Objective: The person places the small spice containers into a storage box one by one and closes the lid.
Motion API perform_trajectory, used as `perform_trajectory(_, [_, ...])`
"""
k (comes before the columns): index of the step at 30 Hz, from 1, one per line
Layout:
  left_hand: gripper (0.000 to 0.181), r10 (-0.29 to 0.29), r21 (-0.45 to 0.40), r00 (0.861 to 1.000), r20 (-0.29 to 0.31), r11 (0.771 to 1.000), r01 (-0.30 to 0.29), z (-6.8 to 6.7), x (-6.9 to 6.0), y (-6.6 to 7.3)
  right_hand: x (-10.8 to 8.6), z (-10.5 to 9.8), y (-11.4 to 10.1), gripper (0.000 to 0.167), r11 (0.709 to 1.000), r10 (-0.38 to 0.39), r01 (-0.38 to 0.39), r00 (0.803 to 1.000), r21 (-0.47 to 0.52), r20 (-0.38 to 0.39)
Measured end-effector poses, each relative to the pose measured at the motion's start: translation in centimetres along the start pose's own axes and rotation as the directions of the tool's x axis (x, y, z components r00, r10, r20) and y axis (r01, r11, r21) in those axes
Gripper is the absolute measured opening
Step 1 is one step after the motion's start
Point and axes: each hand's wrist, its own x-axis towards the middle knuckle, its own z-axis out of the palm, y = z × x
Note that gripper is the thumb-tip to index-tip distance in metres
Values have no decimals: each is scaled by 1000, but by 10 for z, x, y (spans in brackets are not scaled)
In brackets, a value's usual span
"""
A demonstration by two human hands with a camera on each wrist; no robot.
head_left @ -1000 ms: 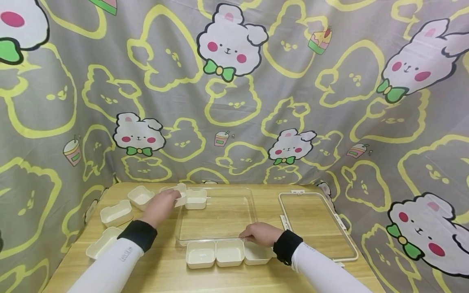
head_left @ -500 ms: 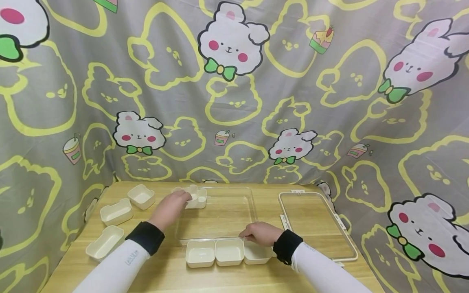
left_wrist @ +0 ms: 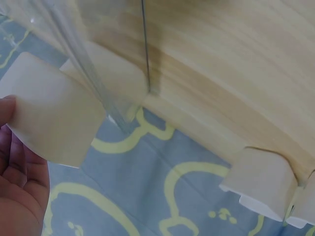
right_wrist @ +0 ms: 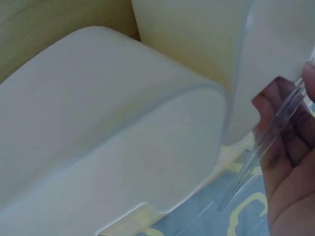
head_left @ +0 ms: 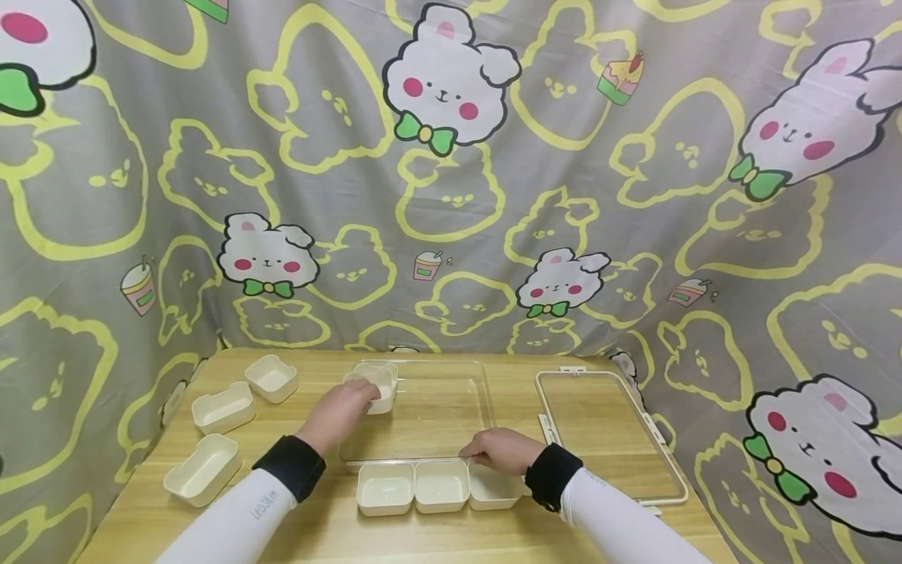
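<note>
My left hand [head_left: 340,413] grips a small cream tub [left_wrist: 49,110] by its side, over the back left corner of a clear plastic box [head_left: 437,423]. A second cream tub [left_wrist: 110,73] stands inside that corner, seen through the clear wall in the left wrist view; the head view has it mostly covered by the held tub. My right hand [head_left: 506,450] pinches the box's front rim between thumb and fingers, as the right wrist view also shows. Just below it is a cream tub [head_left: 496,492], the rightmost of three in a row along the box's front.
The row's other tubs are a middle tub [head_left: 441,489] and a left tub [head_left: 385,492]. Three notched tubs stand at the left: a back one [head_left: 271,380], a middle one [head_left: 223,409] and a front one [head_left: 202,471]. A clear lid with a cream frame [head_left: 672,450] lies right.
My left hand has moved right with the cream tub, from the box's left edge to over its back left corner. The right hand stays on the front rim.
</note>
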Motion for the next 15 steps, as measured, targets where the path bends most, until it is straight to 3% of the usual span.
perform_trajectory(5, [23, 4, 5, 1000, 5, 1000, -4, 7, -3, 3, 0, 1, 1, 26, 1000, 12, -12, 1000, 12, 4])
perform_trajectory(15, [22, -18, 35, 997, 76, 999, 15, 24, -11, 5, 1, 4, 5, 27, 1000, 13, -13, 1000, 4, 6])
